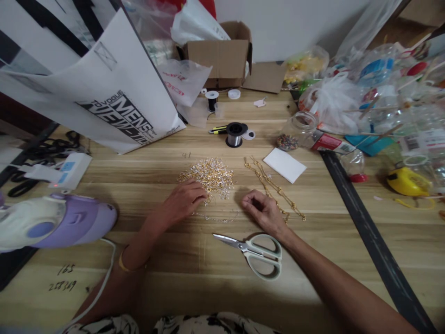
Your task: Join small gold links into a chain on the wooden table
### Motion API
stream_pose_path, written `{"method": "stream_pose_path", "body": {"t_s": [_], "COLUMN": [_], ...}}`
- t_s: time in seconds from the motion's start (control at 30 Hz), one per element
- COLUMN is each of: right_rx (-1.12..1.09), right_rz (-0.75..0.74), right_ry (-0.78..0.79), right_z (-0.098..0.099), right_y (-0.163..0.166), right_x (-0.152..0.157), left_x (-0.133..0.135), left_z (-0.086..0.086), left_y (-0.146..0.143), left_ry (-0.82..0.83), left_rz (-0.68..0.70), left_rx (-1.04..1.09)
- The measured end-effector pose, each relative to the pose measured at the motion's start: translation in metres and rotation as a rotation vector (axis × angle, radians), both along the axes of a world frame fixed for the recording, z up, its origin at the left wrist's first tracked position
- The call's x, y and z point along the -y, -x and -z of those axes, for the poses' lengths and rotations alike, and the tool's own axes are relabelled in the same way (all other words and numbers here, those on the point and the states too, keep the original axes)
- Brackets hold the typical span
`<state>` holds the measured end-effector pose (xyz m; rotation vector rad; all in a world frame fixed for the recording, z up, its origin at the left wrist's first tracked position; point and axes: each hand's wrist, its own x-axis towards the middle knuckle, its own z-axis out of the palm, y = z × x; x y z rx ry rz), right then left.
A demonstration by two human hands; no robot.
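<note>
A heap of small gold and clear beaded pieces (213,174) lies on the wooden table. My left hand (186,199) rests at its near left edge, fingers curled together; what they hold, if anything, is too small to make out. Below the heap, a thin silver beaded chain (219,220) stretches in a shallow curve between my two hands. My right hand (264,212) lies to the right of the heap, thumb and fingers pinched, with their contents hidden. Just beyond it are gold beaded chains (278,189). Scissors with pale handles (257,255) lie nearer me, blades pointing left.
Farther back are a wire spool (234,134), a cutter knife (218,130) and a white card (285,165). A bead jar (295,131) and bagged clutter stand right. At left are a large white bag (139,102), a power strip (71,169) and a purple-white appliance (76,222) with a cord.
</note>
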<state>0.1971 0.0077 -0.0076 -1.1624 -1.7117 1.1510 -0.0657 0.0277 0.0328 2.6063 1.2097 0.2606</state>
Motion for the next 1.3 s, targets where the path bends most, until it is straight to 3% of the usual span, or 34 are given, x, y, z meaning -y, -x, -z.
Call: {"method": "stream_pose_path", "body": {"t_s": [0.4,0.83,0.93,1.03,1.3], "right_rx": [0.014,0.018,0.021,0.022,0.020], "right_rz": [0.006,-0.005,0.001,-0.006,-0.015], "right_ry": [0.015,0.004,0.005,0.000,0.007], "right_z": [0.000,0.000,0.000,0.001,0.001], "right_y": [0.000,0.000,0.000,-0.001,-0.001], "right_x": [0.000,0.000,0.000,0.000,-0.001], "left_x": [0.002,-0.004,-0.005,-0.005,-0.010], "left_z": [0.005,0.009,0.007,0.005,0.005], "left_y": [-0.007,0.002,0.003,0.003,0.002], "left_ry": [-0.080,-0.055,0.013,0.122,0.402], "left_rz": [0.007,-0.087,-0.166,-0.331,-0.649], "left_rx": [-0.103,0.090,0.175,0.299,0.728]}}
